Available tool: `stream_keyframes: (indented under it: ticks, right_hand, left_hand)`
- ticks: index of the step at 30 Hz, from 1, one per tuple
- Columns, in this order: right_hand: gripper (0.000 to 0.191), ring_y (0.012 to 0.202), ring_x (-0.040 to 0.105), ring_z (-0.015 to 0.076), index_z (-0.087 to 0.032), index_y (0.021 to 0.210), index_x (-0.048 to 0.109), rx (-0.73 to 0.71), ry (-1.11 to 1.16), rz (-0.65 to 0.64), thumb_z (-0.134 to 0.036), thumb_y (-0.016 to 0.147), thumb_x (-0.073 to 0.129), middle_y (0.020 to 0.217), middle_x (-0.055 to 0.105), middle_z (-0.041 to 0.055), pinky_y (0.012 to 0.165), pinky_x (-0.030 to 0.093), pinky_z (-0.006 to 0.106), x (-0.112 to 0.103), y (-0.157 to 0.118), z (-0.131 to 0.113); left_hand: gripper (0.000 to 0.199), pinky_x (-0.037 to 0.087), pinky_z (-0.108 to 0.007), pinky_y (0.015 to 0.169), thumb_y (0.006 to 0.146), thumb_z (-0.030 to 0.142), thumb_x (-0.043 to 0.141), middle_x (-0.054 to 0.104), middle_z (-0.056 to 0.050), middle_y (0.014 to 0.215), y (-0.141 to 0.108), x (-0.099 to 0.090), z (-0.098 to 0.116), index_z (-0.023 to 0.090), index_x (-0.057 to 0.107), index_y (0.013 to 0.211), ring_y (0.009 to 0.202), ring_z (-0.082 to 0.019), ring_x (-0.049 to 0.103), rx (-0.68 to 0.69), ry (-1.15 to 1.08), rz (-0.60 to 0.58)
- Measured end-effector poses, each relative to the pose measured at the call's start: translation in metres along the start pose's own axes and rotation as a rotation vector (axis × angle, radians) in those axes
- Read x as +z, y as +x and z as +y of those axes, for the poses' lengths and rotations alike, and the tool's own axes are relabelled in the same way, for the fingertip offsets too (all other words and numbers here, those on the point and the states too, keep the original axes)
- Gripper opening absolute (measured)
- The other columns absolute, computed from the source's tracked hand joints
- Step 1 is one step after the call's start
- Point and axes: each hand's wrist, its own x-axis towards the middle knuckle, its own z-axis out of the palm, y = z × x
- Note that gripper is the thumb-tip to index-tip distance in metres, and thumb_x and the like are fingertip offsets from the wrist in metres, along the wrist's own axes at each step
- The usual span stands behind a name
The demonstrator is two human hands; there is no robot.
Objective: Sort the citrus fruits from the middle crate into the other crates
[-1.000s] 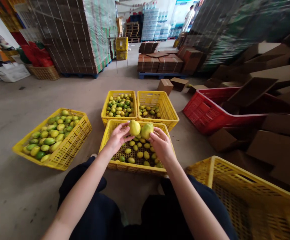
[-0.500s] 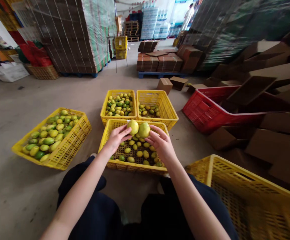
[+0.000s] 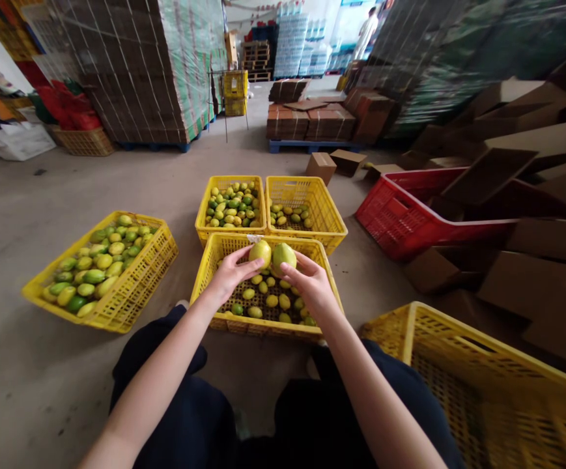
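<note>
My left hand (image 3: pixel 234 273) is closed on a yellow-green lemon (image 3: pixel 260 253). In my right hand (image 3: pixel 311 280) is a greener lemon (image 3: pixel 283 257), held between thumb and fingers. The two fruits are side by side, close together, above the near yellow crate (image 3: pixel 263 329), where several lemons lie scattered on the slatted bottom. Behind it stand two more yellow crates: the back left crate (image 3: pixel 203 215) is well filled with green and yellow lemons, and the back right crate (image 3: pixel 329 215) holds fewer.
A tilted yellow crate (image 3: pixel 136 293) full of lemons stands at left. On the right are a red crate (image 3: pixel 390 221), cardboard boxes (image 3: pixel 546 273) and a large yellow crate (image 3: pixel 497 352) near my leg. Wrapped stacks, a pallet (image 3: pixel 312 144) and a person (image 3: pixel 367 32) are farther back.
Both hands have turned the lemons slightly. The right thumb now lies across the front of its lemon, and the left thumb has moved further over its own.
</note>
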Motion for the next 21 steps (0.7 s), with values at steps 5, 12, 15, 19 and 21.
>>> stream_keyframes:
  ticks: [5,12,15,19,21]
  right_hand:
    - [0.042,0.086,0.066,0.0198,-0.023,0.095,0.069,-0.026,0.09,0.044,-0.038,0.058,0.083,0.09,0.073,0.0007,0.081,0.051,0.033,-0.0011,0.0035,0.0019]
    - [0.036,0.079,0.065,0.0147,-0.023,0.089,0.072,0.026,0.195,0.021,-0.035,0.057,0.083,0.087,0.071,0.0001,0.073,0.052,0.026,-0.0044,0.0032,-0.0053]
    - [0.038,0.072,0.066,0.013,-0.024,0.09,0.071,0.047,0.25,0.022,-0.035,0.056,0.084,0.083,0.071,-0.0014,0.072,0.055,0.026,-0.0063,0.0047,-0.0048]
    - [0.036,0.066,0.068,0.0123,-0.025,0.089,0.068,0.043,0.302,0.009,-0.034,0.058,0.084,0.079,0.071,-0.0033,0.074,0.057,0.028,-0.0075,0.006,-0.0044]
    - [0.035,0.067,0.068,0.0131,-0.024,0.089,0.069,0.053,0.3,0.002,-0.035,0.059,0.083,0.079,0.071,-0.0025,0.075,0.058,0.029,-0.0076,0.0061,-0.0053]
  left_hand:
    - [0.031,0.049,-0.033,0.093,0.071,0.02,0.074,0.067,-0.008,0.109,0.0009,-0.0015,0.0035,0.015,0.069,0.102,0.101,-0.02,0.062,-0.009,-0.056,-0.01]
    - [0.023,0.049,-0.03,0.09,0.075,0.014,0.07,0.069,-0.006,0.095,0.0039,-0.0049,0.0044,0.014,0.066,0.097,0.086,-0.014,0.065,-0.032,-0.194,0.02]
    - [0.02,0.05,-0.03,0.089,0.077,0.012,0.067,0.069,-0.006,0.095,0.0042,-0.004,0.0053,0.014,0.066,0.097,0.083,-0.014,0.066,-0.041,-0.227,0.02]
    - [0.019,0.052,-0.031,0.088,0.079,0.01,0.063,0.07,-0.005,0.093,0.005,-0.0037,0.0058,0.014,0.066,0.098,0.078,-0.013,0.066,-0.047,-0.258,0.03]
    - [0.02,0.053,-0.031,0.087,0.08,0.009,0.061,0.07,-0.005,0.094,0.0054,-0.004,0.0054,0.015,0.065,0.099,0.078,-0.013,0.067,-0.045,-0.273,0.028]
